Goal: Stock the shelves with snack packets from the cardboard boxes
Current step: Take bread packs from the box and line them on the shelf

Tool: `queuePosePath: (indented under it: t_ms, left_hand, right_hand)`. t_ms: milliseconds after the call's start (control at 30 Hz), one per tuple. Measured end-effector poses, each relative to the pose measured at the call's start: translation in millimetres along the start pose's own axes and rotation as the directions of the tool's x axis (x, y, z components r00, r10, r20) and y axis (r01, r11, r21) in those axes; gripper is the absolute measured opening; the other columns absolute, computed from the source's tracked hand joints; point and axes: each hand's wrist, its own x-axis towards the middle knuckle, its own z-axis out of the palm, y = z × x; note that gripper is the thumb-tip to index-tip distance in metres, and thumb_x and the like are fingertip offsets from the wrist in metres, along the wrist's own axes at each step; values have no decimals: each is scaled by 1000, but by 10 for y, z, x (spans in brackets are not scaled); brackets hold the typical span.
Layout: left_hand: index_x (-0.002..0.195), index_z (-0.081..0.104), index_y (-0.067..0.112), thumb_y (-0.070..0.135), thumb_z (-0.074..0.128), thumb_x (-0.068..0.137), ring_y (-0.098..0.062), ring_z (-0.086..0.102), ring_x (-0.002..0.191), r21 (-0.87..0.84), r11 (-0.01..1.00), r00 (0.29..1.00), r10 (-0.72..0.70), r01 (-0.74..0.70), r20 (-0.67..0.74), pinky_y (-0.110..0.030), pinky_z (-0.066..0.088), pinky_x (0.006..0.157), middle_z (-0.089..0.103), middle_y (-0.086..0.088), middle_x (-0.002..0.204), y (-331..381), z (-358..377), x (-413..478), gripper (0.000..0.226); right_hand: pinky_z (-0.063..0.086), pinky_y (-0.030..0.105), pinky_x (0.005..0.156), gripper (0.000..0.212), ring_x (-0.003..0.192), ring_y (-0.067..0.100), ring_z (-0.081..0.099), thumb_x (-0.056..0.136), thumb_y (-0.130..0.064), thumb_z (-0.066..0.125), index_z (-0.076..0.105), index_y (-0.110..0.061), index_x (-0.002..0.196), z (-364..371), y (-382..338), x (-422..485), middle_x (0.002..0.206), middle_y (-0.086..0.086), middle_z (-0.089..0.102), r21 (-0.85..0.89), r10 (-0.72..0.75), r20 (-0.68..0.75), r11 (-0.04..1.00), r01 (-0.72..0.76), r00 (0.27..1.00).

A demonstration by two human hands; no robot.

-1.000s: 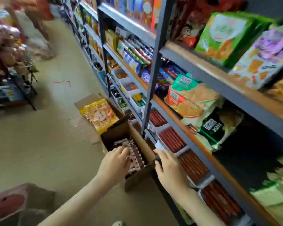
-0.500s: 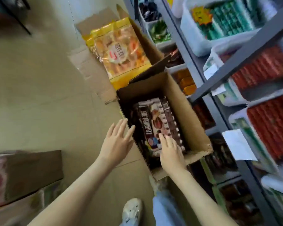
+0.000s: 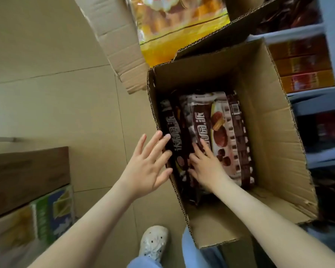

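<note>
1. An open cardboard box stands on the floor, right against the shelves on its right.
2. Its far flap sticks up and leans over a second open box behind it, which holds yellow packets.
3. A third, printed box sits well apart at lower left.
4. Orange cartons are stacked on a low shelf just beside the near box.
5. A shoe and a jeans leg stand at the box's near corner.
6. The box's left wall rises between the left hand and the packets. The fingers reach over its rim.
7. The left hand is spread wide with straight fingers. Its fingertips touch the top edge of the left brown packet, and it holds nothing.
8. The right hand is down inside the box, palm down on the right brown packet. Its fingers lie fairly straight on the printed face, with the thumb side at the gap between the two packets. No closed grasp shows.
9. The brown packets stand on edge in the left half of the box, and the right half shows bare cardboard.
10. Counted: two hands, three boxes, one shoe, and two brown packets with plain fronts. The edges of more packets beside them are too crowded to count.
</note>
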Motion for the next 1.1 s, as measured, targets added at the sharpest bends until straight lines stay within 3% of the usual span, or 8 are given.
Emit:
queuePosePath:
  t_ms: [133,233,300,367,500,667,867,1100]
  left_hand:
    - [115,61,6,44,20,102,-28,2,148,0,1000,1000,-21,21,-16,-59,20,111,29,-15,149,-2,15,-5,57]
    - [113,63,4,43,20,102,-27,1,148,-22,999,999,-36,36,-34,-58,21,111,32,-17,148,41,17,21,59]
    - [113,61,4,42,21,102,-28,1,148,-61,997,997,-40,36,-62,-57,21,111,32,-18,147,72,41,55,57]
    - [114,55,4,40,23,102,-29,3,148,-100,994,993,-46,35,-108,-54,19,114,33,-19,146,98,89,80,50]
    - [115,49,3,35,24,101,-32,5,148,-141,990,983,-53,28,-177,-49,16,118,33,-22,145,110,178,66,44]
    - [116,46,3,34,21,102,-31,2,148,-189,982,973,-45,1,-225,-45,12,120,30,-21,144,118,219,111,42]
    - [112,59,-6,33,23,102,-43,17,142,-99,995,991,-32,19,-132,-53,21,116,44,-29,139,152,164,100,54]
    - [128,54,3,30,51,91,-35,26,141,84,992,996,-89,90,-10,-58,23,112,43,-21,143,252,-245,58,46]
  right_hand:
    - [-15,62,109,58,135,35,38,96,-51,34,50,-15,139,-49,331,-357,125,12,59,-23,237,-41,971,-238,971]
    - [6,70,107,62,133,39,35,94,-57,29,46,-21,141,5,644,-643,129,16,52,110,494,23,863,-493,869]
    - [5,68,107,70,143,41,11,91,-65,36,29,-27,149,55,746,-686,150,18,29,175,553,130,804,-568,823]
    - [4,65,110,81,144,42,-12,89,-65,43,8,-30,153,129,737,-612,159,16,-4,267,497,186,804,-531,847]
    - [11,63,111,107,144,40,-12,85,-56,58,-25,-30,147,188,669,-406,157,12,-24,447,621,138,656,-608,772]
    - [29,51,102,116,134,36,18,78,-39,72,-19,-29,149,222,734,-289,160,8,-14,561,804,121,429,-708,583]
    - [25,49,105,111,133,39,22,78,-22,73,-10,-32,151,184,646,-243,157,16,3,600,818,200,333,-727,540]
    - [27,45,97,103,118,33,34,70,-10,77,15,-27,151,-348,370,-593,142,16,34,682,792,-82,487,-545,605]
